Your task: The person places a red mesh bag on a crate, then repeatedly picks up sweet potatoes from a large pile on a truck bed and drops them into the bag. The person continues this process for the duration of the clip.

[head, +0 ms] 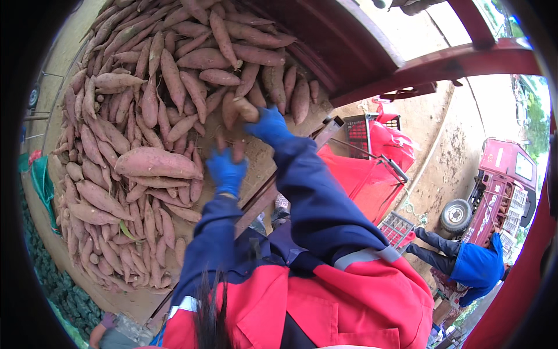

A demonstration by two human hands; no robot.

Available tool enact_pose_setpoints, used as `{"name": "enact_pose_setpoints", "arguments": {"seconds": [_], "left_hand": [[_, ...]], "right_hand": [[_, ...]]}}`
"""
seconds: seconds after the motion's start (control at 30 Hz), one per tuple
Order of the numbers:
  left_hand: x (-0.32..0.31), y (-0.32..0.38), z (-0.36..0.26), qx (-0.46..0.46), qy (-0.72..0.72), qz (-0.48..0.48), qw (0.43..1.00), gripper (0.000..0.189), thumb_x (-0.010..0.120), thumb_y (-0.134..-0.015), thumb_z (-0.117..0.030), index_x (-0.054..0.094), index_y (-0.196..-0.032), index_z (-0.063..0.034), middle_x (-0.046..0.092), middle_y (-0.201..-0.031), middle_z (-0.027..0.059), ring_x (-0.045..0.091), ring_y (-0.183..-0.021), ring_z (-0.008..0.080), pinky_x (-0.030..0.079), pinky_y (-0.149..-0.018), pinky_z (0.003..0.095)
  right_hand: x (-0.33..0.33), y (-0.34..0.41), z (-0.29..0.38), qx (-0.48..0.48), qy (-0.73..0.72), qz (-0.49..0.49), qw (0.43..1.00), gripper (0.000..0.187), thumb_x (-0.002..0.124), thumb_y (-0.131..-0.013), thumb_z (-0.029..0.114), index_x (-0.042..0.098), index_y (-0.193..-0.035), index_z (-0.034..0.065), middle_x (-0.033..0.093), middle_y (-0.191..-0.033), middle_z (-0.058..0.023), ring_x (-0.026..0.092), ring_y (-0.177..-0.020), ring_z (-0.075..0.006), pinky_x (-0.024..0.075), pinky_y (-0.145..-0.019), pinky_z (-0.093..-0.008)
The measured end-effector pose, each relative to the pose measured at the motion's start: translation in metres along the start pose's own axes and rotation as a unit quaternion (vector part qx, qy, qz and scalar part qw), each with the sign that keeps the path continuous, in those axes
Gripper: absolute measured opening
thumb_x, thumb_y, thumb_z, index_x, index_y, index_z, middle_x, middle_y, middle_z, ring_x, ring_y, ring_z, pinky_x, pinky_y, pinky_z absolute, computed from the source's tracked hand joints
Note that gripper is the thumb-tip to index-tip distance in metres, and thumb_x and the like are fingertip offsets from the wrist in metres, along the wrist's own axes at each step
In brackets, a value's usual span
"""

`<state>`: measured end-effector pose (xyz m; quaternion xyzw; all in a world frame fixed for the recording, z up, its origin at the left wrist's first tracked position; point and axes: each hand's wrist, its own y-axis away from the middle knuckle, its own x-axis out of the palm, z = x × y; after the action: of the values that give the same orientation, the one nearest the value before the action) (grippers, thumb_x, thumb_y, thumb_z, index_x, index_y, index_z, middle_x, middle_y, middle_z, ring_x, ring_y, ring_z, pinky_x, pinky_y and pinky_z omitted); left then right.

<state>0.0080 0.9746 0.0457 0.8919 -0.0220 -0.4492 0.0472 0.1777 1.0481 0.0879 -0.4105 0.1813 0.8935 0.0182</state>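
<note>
My right hand (271, 126), in a blue glove, grips one end of a tan-pink sweet potato (245, 109) above the bed of a vehicle. Closer to me, my blue-gloved left hand (226, 172) has its fingers around a small sweet potato (238, 151), blurred by motion. A second slim one (221, 141) pokes out beside it; whether it is held is unclear. Beyond and to the left of both hands spreads a big heap of sweet potatoes (170, 87). One very large sweet potato (159, 163) lies on top, left of my left hand.
A dark red side panel (322, 43) walls the far right. Below the bed edge (257, 209) hang red mesh bags (362, 179), near a black plastic crate (357, 135). At right, a person in blue (477, 266) stands by a red truck (492, 196). Another person's gloved hand (109, 320) shows at lower left.
</note>
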Motion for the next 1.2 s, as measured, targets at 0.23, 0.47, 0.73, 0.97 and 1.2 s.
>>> {"name": "enact_pose_setpoints", "arguments": {"seconds": [0.23, 0.47, 0.73, 0.97, 1.2], "left_hand": [[-0.009, 0.094, -0.114, -0.190, 0.493, 0.204, 0.824, 0.043, 0.068, -0.092, -0.020, 0.056, -0.129, -0.0009, 0.058, -0.125, 0.0143, 0.061, -0.110, 0.0245, 0.056, -0.084, 0.0382], [0.078, 0.224, -0.213, 0.121, 0.360, 0.452, 0.807, 0.079, 0.079, -0.090, -0.038, 0.042, -0.152, -0.0053, 0.042, -0.152, 0.0161, 0.034, -0.147, 0.0288, 0.032, -0.120, 0.0429], [0.032, -0.059, -0.086, 0.241, -0.040, -0.151, 0.958, 0.062, 0.075, -0.080, -0.027, 0.058, -0.138, -0.0134, 0.059, -0.126, 0.0231, 0.061, -0.099, 0.0448, 0.050, -0.091, 0.0533], [0.035, -0.115, -0.017, 0.138, -0.243, -0.013, 0.960, 0.074, 0.073, -0.080, -0.028, 0.050, -0.150, -0.0326, 0.046, -0.146, 0.0211, 0.062, -0.104, 0.0391, 0.054, -0.088, 0.0471], [-0.053, -0.031, -0.048, -0.118, 0.758, 0.053, 0.639, 0.067, 0.073, -0.091, -0.037, 0.050, -0.145, -0.0039, 0.058, -0.138, 0.0144, 0.060, -0.121, 0.0303, 0.047, -0.106, 0.0409]], "right_hand": [[-0.050, 0.201, -0.079, -0.011, -0.469, 0.014, 0.883, 0.083, 0.078, -0.090, 0.031, 0.035, -0.155, 0.0025, 0.044, -0.149, -0.0105, 0.043, -0.136, -0.0217, 0.0368, -0.114, -0.0368], [-0.122, 0.389, -0.202, 0.349, -0.469, -0.261, 0.768, 0.059, 0.074, -0.090, 0.026, 0.055, -0.140, 0.0017, 0.065, -0.123, -0.0184, 0.068, -0.107, -0.0257, 0.0569, -0.088, -0.0372], [-0.078, 0.169, -0.179, -0.047, -0.004, -0.274, 0.961, 0.049, 0.073, -0.091, 0.023, 0.062, -0.134, 0.0027, 0.070, -0.119, -0.0206, 0.067, -0.112, -0.0361, 0.0516, -0.099, -0.0441], [-0.022, -0.090, -0.021, -0.055, 0.399, -0.237, 0.884, 0.086, 0.079, -0.077, 0.041, 0.046, -0.151, 0.0120, 0.061, -0.135, -0.0237, 0.060, -0.122, -0.0399, 0.0459, -0.107, -0.0452], [-0.065, 0.010, 0.019, -0.085, -0.383, 0.044, 0.919, 0.079, 0.081, -0.087, 0.021, 0.042, -0.152, -0.0002, 0.059, -0.140, -0.0167, 0.055, -0.131, -0.0256, 0.0431, -0.112, -0.0378]]}}
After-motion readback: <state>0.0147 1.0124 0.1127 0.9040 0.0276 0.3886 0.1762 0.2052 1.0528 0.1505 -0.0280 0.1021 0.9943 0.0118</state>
